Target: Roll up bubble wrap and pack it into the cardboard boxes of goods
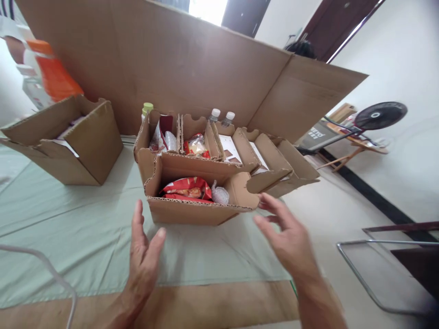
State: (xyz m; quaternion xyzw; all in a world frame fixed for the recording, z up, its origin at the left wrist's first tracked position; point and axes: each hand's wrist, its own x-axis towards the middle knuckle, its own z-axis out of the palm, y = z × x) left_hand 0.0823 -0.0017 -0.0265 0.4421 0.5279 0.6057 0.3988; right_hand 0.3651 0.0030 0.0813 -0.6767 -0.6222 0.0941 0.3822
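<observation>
An open cardboard box (192, 214) stands on the green cloth in front of a row of similar boxes. Inside it lie a red snack packet (188, 187) and a clear, rounded plastic item (220, 195) whose kind I cannot make out. My left hand (146, 251) is at the box's near left corner, thumb and fingers apart, with nothing in it. On the other side, my right hand (288, 228) is spread around air beside the right end, its fingertips close to the box edge. Whether they touch the cardboard I cannot tell.
Behind the front box, other cardboard boxes (199, 119) hold packets and white cards. Another box (82, 160) stands at left near an orange-capped bottle (55, 73). A tall cardboard sheet (192, 59) rises behind. A grey cable (44, 260) crosses the cloth (106, 237).
</observation>
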